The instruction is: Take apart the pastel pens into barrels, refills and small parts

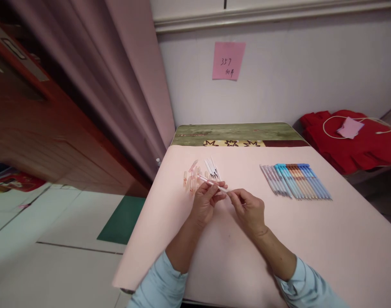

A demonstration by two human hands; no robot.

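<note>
My left hand (pixel 204 201) grips a slim pale pen (pixel 205 180) with pinkish-red marks, slanting across the fingers. At the pen's lower right end, my right hand (pixel 248 209) pinches its tip between thumb and forefinger. The exact part between those fingertips is too small to make out. Just beyond my left hand lies a loose pile of clear and orange-tinted pen parts (pixel 191 179), partly hidden by the hand. Beside it are several thin white refills (pixel 212 167) with dark ends.
To the right, several pens (pixel 296 182) lie in a row, grey, light blue, brown and blue. Pale pink paper (pixel 311 244) covers the table. Behind its right side is red cloth (pixel 359 145) with a white cable. A pink note (pixel 228 60) hangs on the wall; a curtain (pixel 140 85) hangs left.
</note>
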